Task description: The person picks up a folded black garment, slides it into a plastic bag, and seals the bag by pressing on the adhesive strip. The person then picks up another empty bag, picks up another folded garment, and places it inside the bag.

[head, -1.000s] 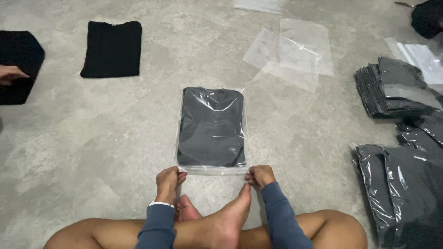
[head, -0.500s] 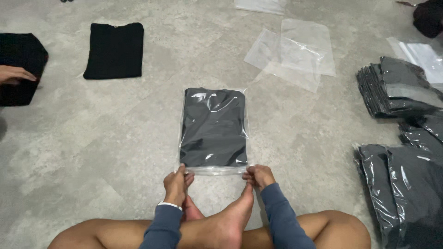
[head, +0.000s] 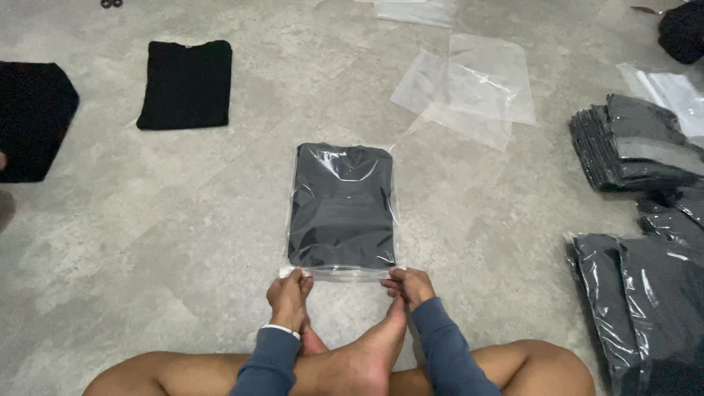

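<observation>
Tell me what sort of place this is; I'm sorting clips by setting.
Probably an informal garment-packing spot on a grey floor: a bagged dark shirt, empty clear bags, and stacks of bagged garments.

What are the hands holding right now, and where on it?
Both hands grip the clear bag with the folded dark garment inside: left hand and right hand pinch the two near corners of its open flap edge.

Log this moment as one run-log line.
left hand: pinching near-left corner of clear bag | right hand: pinching near-right corner | bag: flat on floor, holds folded dark garment
</observation>
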